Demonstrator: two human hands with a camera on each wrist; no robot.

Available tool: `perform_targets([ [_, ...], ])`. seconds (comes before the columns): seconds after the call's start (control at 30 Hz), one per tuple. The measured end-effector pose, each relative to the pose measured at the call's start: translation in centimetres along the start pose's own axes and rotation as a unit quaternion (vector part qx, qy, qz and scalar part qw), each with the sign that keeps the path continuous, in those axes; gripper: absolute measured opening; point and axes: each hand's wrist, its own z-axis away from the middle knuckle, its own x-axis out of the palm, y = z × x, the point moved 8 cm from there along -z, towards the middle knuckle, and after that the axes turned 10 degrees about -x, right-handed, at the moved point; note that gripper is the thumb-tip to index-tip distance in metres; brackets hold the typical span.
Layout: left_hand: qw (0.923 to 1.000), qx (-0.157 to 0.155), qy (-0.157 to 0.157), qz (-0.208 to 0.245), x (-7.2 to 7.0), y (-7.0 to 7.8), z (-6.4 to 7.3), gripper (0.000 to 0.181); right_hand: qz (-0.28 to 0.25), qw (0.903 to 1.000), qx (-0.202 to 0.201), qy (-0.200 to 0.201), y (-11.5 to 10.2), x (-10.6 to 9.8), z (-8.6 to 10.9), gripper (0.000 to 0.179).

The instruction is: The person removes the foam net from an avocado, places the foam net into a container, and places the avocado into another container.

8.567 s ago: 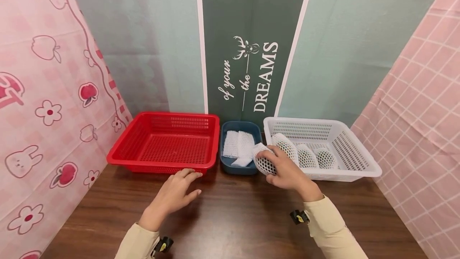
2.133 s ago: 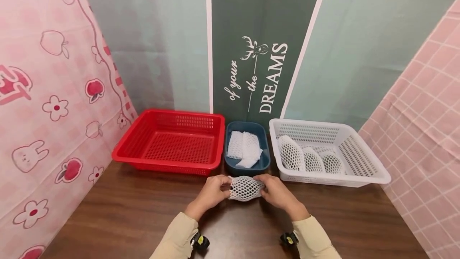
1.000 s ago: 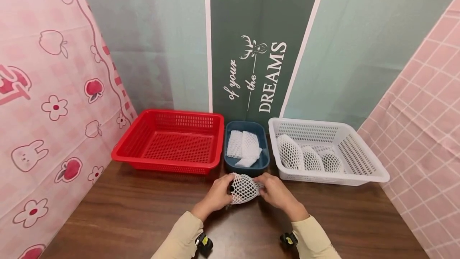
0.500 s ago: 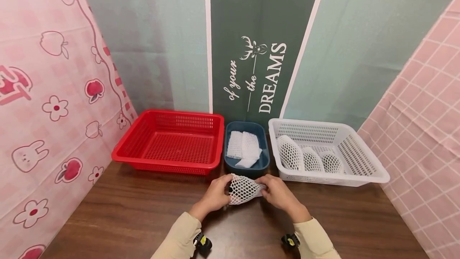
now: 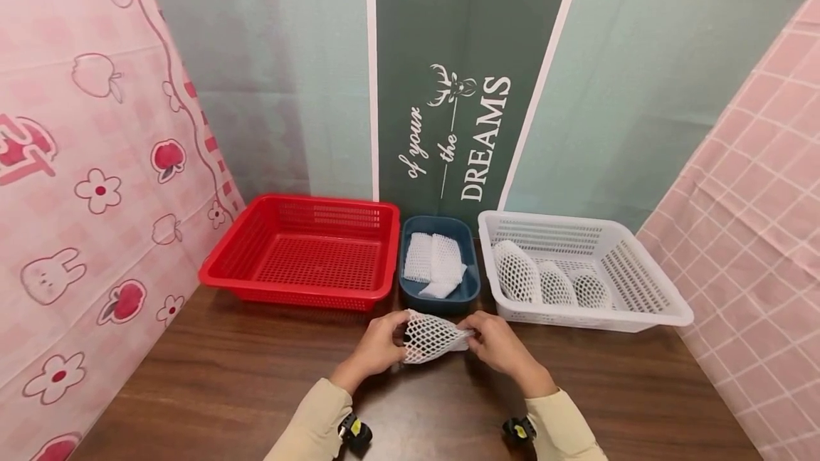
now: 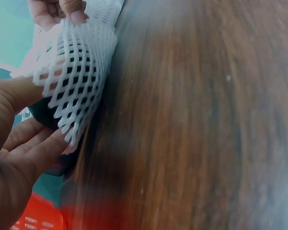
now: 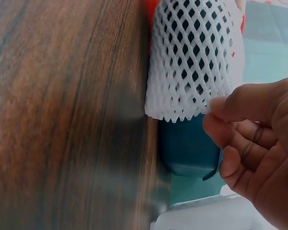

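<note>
A white foam fruit net (image 5: pixel 432 338) is held between both hands, low over the table in front of the small blue bin (image 5: pixel 472 290). My left hand (image 5: pixel 378 343) grips the net's wide left end, thumb and fingers at its mouth, and something dark shows inside. In the left wrist view the net's edge (image 6: pixel 69 103) spreads over the left fingers. My right hand (image 5: pixel 500 346) pinches the other end, which looks flattened and narrow. The right wrist view has thumb and forefinger at a corner of that end (image 7: pixel 182 112). Most of the dark contents are hidden by mesh.
A red basket (image 5: pixel 221 277) stands at the back left. Folded white nets (image 5: pixel 442 262) lie in the blue bin. The white basket (image 5: pixel 666 315) at the right holds three net-covered things (image 5: pixel 556 287). Curtains (image 5: pixel 307 91) hang behind the wooden table (image 5: pixel 224 390).
The right hand has brought the netted thing from beside the white basket to the front, where the left hand joined it. Lately the left hand shifted slightly left and the net's right end narrowed.
</note>
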Motion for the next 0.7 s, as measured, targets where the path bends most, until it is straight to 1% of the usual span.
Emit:
perform_targets([
  [0.1,0.9995,-0.014,-0.009,0.025,-0.2,-0.4,0.2,0.049,-0.004,1.0000,0.001,0.002,0.1,0.0,0.0,0.022],
  [0.27,0.9977,-0.032,-0.026,0.053,-0.3,-0.8,0.3,0.050,-0.005,1.0000,0.004,0.007,0.2,-0.1,0.2,0.022],
  [0.53,0.9973,-0.023,-0.022,0.067,-0.8,-1.1,0.6,0.051,-0.002,0.9999,0.007,0.013,0.5,-0.4,0.5,0.022],
  [0.7,0.9954,-0.028,-0.028,0.087,-0.9,-1.5,0.6,0.052,-0.005,0.9999,0.008,0.014,0.4,-0.4,0.4,0.022],
])
